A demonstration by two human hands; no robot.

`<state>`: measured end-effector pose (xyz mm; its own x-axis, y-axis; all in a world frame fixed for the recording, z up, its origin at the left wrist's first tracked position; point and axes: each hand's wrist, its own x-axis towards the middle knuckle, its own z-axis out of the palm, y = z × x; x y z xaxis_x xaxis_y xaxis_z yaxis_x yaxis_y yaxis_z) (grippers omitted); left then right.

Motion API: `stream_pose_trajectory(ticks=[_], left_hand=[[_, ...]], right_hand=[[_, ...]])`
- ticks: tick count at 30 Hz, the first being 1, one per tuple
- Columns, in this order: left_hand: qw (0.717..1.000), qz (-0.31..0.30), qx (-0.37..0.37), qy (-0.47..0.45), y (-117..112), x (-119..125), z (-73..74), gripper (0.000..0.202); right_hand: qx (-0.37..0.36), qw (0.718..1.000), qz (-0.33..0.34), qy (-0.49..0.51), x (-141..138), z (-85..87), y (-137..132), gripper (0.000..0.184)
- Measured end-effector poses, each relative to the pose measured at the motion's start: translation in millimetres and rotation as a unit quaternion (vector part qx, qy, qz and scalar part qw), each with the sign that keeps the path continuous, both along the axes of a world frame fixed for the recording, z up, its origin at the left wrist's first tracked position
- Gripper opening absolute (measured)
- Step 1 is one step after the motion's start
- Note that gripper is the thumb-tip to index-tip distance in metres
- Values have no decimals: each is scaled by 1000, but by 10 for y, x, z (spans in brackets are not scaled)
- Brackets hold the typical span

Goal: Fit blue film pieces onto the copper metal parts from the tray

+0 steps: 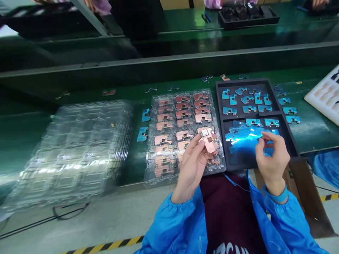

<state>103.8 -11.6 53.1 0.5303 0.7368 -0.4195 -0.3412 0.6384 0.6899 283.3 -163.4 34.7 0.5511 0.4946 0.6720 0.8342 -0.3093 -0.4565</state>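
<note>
My left hand [192,163] is closed on a small copper-coloured part [208,139], held up over the near right corner of a clear plastic tray [149,165] filled with several rows of the same copper parts. My right hand [272,158] hovers over the lower compartment of a black tray [293,146], its fingertips pinched together near a heap of shiny blue film pieces [242,135]. What sits between those fingertips is too small to make out. More blue pieces [246,99] lie in the upper compartment.
A stack of empty clear trays [69,151] lies blurred at the left on the green conveyor belt [21,141]. Loose blue pieces [290,110] lie right of the black tray and others [144,123] left of the copper tray. Another black tray [247,16] stands across the line.
</note>
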Motion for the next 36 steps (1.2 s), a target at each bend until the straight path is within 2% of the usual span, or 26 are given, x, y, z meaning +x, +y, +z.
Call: stream_pose_trajectory(ticks=[2,3,5,7,9,12,15,20,25,28,36], left_hand=[[1000,2,11,1,-17,23,-14,30],[1000,0,17,1,-29,38,-19,30],[1000,-2,28,3,-55,69,-24,30],[999,-2,34,5,-81,93,-22,29],[999,2,39,9,-105,102,-15,29],[998,4,61,18,-137,92,-12,37],[995,9,97,34,-171,84,-43,46],[985,33,155,67,-223,104,-131,47],[978,47,190,76,-254,109,-134,46],[973,49,208,90,-274,105,-125,43],[965,62,233,101,-323,109,-144,41]], right_hand=[[-96,994,-34,27,76,-6,50,20],[-111,992,-19,50,70,7,81,21],[-76,987,65,124,-32,57,154,22],[-24,966,165,195,-208,116,234,21],[6,951,219,220,-375,154,308,18],[25,951,223,213,-501,141,371,17],[36,954,220,199,-509,89,379,23],[45,957,207,199,-522,86,382,19],[50,915,207,343,-565,115,407,9],[47,899,202,385,-568,116,415,5],[18,915,239,326,-507,141,415,10]])
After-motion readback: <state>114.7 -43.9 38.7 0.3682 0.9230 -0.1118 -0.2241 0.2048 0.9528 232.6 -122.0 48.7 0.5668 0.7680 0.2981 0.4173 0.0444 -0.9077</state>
